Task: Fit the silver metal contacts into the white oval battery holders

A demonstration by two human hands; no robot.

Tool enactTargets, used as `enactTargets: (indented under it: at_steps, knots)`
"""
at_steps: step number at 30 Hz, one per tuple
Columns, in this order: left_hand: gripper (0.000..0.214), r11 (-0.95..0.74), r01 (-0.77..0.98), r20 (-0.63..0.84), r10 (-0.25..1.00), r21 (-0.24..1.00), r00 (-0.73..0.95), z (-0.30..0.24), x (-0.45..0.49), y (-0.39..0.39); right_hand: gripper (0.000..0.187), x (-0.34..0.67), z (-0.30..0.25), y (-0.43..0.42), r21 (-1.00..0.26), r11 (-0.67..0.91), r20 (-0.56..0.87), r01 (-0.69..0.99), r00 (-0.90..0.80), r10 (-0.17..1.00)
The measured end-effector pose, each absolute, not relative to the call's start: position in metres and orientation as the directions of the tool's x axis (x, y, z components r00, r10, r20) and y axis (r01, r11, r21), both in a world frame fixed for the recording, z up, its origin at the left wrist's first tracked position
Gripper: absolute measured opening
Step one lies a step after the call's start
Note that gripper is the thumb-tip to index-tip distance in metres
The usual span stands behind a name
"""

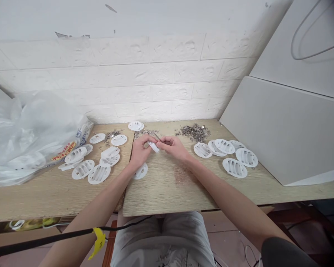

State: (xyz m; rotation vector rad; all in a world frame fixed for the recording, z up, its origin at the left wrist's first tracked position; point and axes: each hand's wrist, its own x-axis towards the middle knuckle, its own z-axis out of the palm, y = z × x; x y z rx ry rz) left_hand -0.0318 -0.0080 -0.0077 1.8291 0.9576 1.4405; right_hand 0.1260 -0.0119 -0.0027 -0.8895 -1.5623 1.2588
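Note:
Over the middle of the table, my left hand (pixel 140 150) pinches a white plastic piece (pixel 154 147) that is tilted nearly edge-on, so its face is hidden. My right hand (pixel 174 146) meets it from the right, its fingers closed on a thin metal tool (pixel 157 137) that slants up and to the left. The tool's exact kind is too small to make out. Partly behind my left wrist lies a round white plastic disc (pixel 140 171). Beyond my hands, small metal parts (pixel 149 132) are scattered near the wall.
Several slotted white discs (pixel 99 174) lie on the left, with more discs (pixel 235 168) on the right. A heap of small metal pieces (pixel 195 132) sits at the back right. A plastic bag (pixel 36 137) fills the left; a grey panel (pixel 284 129) stands at right.

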Motion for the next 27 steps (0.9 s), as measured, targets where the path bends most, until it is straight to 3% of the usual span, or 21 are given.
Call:
enactTargets:
  at_steps: [5, 12, 27]
  knots:
    - [0.004, -0.51, 0.226, 0.497, 0.86, 0.83, 0.118, -0.008, -0.031, -0.008, 0.031, 0.13, -0.001, -0.01, -0.976, 0.215, 0.209, -0.015, -0.315, 0.926]
    - [0.018, -0.335, 0.244, 0.34, 0.94, 0.91, 0.024, -0.009, -0.032, -0.006, 0.035, 0.135, 0.0, -0.005, -0.968, 0.246, 0.25, -0.046, -0.178, 0.952]
    - [0.022, -0.294, 0.245, 0.279, 0.956, 0.924, 0.095, -0.012, -0.032, -0.005, 0.021, 0.139, -0.003, -0.002, -0.88, 0.382, 0.354, 0.283, -0.146, 0.924]
